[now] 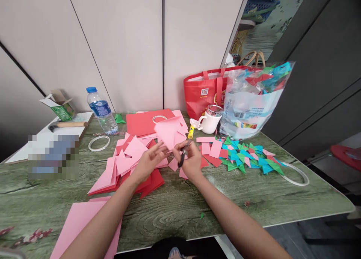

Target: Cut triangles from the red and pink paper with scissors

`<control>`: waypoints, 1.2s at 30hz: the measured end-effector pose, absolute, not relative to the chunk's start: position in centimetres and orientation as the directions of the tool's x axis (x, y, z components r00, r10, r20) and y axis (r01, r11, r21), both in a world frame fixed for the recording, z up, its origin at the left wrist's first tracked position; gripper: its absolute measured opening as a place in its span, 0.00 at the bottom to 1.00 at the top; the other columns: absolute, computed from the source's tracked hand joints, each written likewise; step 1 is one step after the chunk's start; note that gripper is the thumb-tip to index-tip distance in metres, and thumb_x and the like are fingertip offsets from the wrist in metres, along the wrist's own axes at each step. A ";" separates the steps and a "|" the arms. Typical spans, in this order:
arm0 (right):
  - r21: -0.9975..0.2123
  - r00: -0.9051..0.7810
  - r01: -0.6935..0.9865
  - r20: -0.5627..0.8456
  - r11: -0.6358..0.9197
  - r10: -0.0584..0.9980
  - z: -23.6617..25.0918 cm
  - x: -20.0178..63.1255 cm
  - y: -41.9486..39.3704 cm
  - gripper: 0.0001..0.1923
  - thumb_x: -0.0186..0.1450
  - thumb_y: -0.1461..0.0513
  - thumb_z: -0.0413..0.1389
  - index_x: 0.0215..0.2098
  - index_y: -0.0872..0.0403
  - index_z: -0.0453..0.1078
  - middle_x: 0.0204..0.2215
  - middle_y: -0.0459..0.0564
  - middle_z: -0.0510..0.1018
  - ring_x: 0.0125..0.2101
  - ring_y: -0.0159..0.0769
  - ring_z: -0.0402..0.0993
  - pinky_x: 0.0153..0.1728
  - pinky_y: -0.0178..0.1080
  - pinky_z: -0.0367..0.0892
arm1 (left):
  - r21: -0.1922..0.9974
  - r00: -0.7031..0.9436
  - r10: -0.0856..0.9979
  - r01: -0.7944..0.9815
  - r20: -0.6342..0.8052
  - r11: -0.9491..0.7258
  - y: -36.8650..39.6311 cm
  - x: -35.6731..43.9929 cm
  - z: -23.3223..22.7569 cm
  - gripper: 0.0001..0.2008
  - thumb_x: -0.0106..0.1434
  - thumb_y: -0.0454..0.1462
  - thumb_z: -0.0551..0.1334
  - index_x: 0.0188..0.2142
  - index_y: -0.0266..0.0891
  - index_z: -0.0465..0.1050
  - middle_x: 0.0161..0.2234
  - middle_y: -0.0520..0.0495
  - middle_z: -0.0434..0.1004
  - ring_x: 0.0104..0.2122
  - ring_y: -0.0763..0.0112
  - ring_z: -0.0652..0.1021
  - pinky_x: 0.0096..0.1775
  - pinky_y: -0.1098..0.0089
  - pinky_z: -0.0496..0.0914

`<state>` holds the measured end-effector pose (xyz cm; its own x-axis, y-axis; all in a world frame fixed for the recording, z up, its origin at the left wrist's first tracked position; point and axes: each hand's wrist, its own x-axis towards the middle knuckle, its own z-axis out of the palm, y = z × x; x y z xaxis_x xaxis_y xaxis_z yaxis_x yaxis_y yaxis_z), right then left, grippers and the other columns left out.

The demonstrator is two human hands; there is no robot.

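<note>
A folded pink paper sheet (167, 133) stands raised above the table, between my two hands. My left hand (150, 159) has its fingertips at the paper's lower left edge, lightly bent against it. Closed around dark-handled scissors (182, 159) is my right hand (191, 161), its thumb close to the paper's lower corner. Beneath and to the left lies a pile of folded pink and red paper pieces (132, 153). Small pink and red rectangles (216, 149) lie to the right of my right hand.
Folded green, blue and red pieces (245, 157) spread at right beside a tape roll (299, 176). Behind stand a white mug (210, 122), glue stick (191, 131), red bag (194, 97) and plastic bag (242, 116). At left are a bottle (101, 110), hammer (69, 124) and pink sheets (81, 221).
</note>
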<state>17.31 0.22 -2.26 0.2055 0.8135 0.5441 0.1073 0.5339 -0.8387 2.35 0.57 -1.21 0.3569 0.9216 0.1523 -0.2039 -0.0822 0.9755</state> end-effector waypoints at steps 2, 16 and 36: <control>-0.855 0.059 0.116 0.514 0.505 0.856 -2.5 16.6 -0.4 0.07 0.54 0.63 0.57 0.29 0.52 0.62 0.26 0.46 0.71 0.29 0.33 0.68 0.34 0.37 0.64 | 0.945 0.185 0.973 -0.320 0.136 -0.071 1.0 2.2 -0.8 0.16 0.53 0.45 0.64 0.38 0.36 0.72 0.37 0.42 0.79 0.38 0.64 0.78 0.40 0.65 0.72; -0.918 0.134 -0.087 0.374 0.387 0.918 -2.8 16.6 0.1 0.11 0.54 0.59 0.59 0.31 0.53 0.61 0.25 0.45 0.72 0.28 0.33 0.70 0.34 0.36 0.65 | 0.969 0.278 0.959 -0.217 -0.056 0.120 1.0 0.8 0.5 0.14 0.49 0.40 0.67 0.33 0.32 0.73 0.26 0.43 0.79 0.28 0.61 0.79 0.25 0.67 0.72; -0.985 -0.457 -0.162 0.016 -0.066 0.889 -2.8 17.0 0.0 0.24 0.43 0.57 0.67 0.35 0.56 0.69 0.24 0.44 0.74 0.27 0.31 0.69 0.32 0.35 0.64 | 0.999 0.067 0.998 0.041 0.018 -0.021 1.0 0.1 1.4 0.15 0.54 0.44 0.62 0.20 0.34 0.65 0.13 0.51 0.69 0.11 0.79 0.65 0.15 0.77 0.58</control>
<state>17.00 0.01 -2.83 -0.4573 0.8892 0.0161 -0.1624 -0.0656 -0.9845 0.11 0.96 1.41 0.0669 0.9976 0.0185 0.0406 -0.0212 0.9990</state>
